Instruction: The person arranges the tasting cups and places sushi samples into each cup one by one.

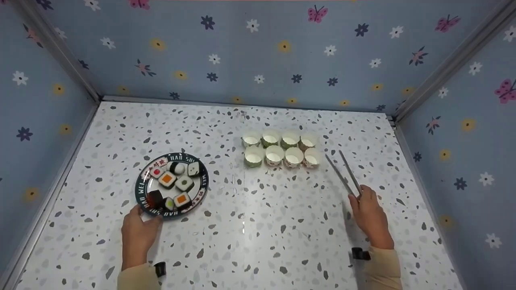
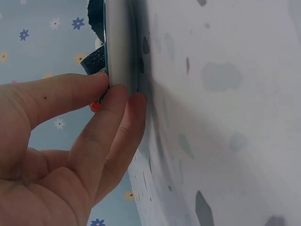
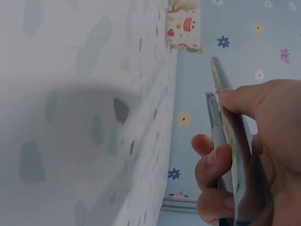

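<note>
At the left of the table, a round plate with a dark green lettered rim carries several pieces of toy-like sushi. My left hand pinches the near edge of this plate. In the left wrist view the thumb lies on the upper side of the rim, while fingertips press against its outer side and underside. Over the right side, my right hand grips metal tongs, their long thin arms apart and pointing away toward the back. Nothing sits between the tong tips.
Several small paper baking cups, green or patterned outside, stand in two rows behind the middle of the table. Blue flowered panels wall in the speckled tabletop at the back and both sides.
</note>
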